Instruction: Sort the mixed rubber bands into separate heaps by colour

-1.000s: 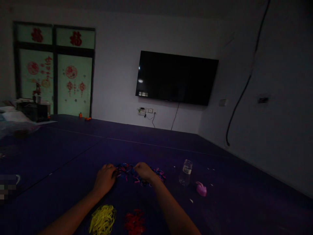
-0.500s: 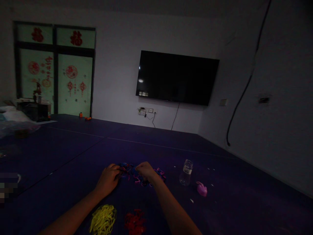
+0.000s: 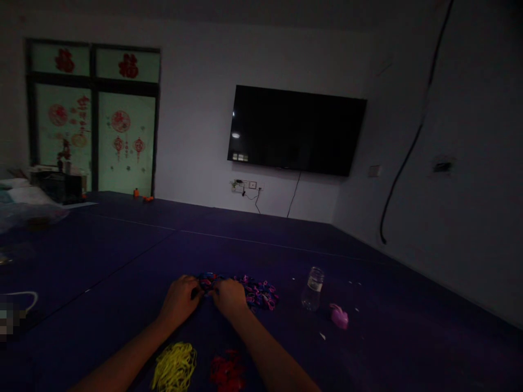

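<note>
A loose pile of blue, pink and purple rubber bands [image 3: 261,293] lies in front of my hands. At its left end, my left hand [image 3: 182,296] rests with curled fingers, thumb and fingertips close together. My right hand [image 3: 230,297] is closed over the near middle of the pile, its fingertips almost meeting those of the left. What either hand pinches is too small and dark to make out. Closer to me, between my forearms, are a heap of yellow rubber bands [image 3: 175,367] and a smaller heap of red bands [image 3: 227,372].
A clear jar [image 3: 312,289] without a lid stands right of the pile, beside a pink rounded object [image 3: 339,317]. Small white scraps [image 3: 322,336] dot the purple surface [image 3: 379,337]. Plastic bags [image 3: 30,209] and a dark box [image 3: 61,186] sit far left.
My right hand has moved left and slightly nearer, from the middle of the pile to beside my left hand, uncovering more bands on the right. My left hand has barely moved.
</note>
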`<action>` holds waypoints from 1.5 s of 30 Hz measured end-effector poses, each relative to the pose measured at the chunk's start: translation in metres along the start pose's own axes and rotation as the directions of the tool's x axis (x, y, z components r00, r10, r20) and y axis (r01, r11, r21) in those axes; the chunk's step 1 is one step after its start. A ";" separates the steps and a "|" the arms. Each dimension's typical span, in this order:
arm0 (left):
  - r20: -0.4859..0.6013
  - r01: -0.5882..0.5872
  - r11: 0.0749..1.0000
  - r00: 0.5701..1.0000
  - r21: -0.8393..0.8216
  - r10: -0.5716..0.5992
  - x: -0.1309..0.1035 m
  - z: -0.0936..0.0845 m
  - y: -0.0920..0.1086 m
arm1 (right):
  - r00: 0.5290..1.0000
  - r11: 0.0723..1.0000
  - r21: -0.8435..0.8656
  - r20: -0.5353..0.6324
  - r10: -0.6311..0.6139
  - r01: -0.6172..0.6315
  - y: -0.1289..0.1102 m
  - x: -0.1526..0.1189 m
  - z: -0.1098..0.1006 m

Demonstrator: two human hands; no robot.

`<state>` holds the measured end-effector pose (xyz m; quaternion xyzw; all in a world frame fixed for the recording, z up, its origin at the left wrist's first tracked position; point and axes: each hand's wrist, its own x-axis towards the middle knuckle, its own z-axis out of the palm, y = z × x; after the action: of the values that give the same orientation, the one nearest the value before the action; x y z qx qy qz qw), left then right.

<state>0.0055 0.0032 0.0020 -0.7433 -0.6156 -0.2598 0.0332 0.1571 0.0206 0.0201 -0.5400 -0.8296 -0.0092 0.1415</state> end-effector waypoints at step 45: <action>0.033 -0.172 0.979 0.984 -0.105 0.176 0.000 0.005 -0.001 | 0.948 -0.373 0.908 0.268 0.170 -0.189 0.032 0.025 0.005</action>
<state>0.0061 0.0051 -0.0023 -0.8004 -0.5347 -0.2712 0.0051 0.1750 0.0571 0.0168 -0.3205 -0.3861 0.6951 0.5148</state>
